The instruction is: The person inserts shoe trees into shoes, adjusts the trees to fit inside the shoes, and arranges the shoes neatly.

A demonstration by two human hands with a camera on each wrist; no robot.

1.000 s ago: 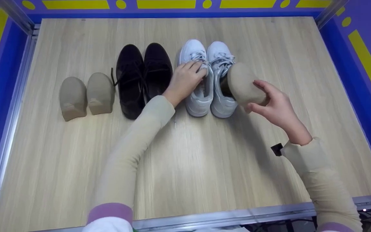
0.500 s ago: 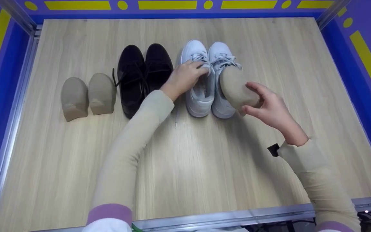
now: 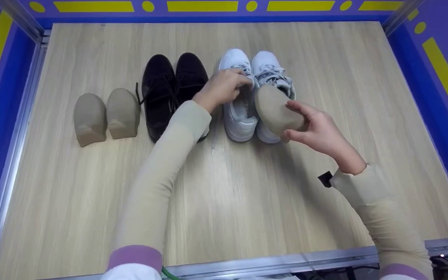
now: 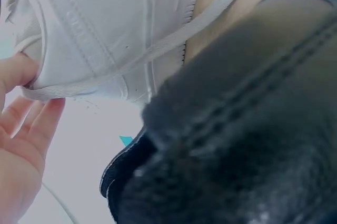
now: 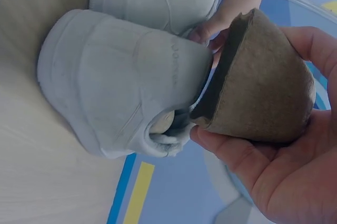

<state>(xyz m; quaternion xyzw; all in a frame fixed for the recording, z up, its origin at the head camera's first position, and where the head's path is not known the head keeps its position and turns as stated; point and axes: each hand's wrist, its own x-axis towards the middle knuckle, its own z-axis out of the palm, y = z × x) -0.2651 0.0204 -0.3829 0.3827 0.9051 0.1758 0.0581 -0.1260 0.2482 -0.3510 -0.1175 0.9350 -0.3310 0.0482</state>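
In the head view two white sneakers stand side by side, the left one point(image 3: 240, 126) and the right one point(image 3: 266, 60). My left hand point(image 3: 224, 86) reaches over the left sneaker; its thumb and fingers pinch at the upper edge of the opening, beside a loose lace point(image 4: 210, 16). My right hand point(image 3: 319, 126) grips a tan moulded shoe insert point(image 3: 276, 109) between thumb and fingers. This insert point(image 5: 263, 84) is tilted above the right sneaker's heel opening and hides much of it. Inside that opening point(image 5: 163, 124) something tan shows in the right wrist view.
Black lace-up shoes point(image 3: 158, 93) stand just left of the white ones, close to my left wrist. Two more tan inserts point(image 3: 90, 118) stand further left on the wooden tabletop point(image 3: 224, 217). Blue-purple panels point(image 3: 204, 11) enclose the back and sides.
The right hand has brought the insert leftward and slightly down, over the right sneaker's opening. The left hand has shifted slightly up and right at the left sneaker.
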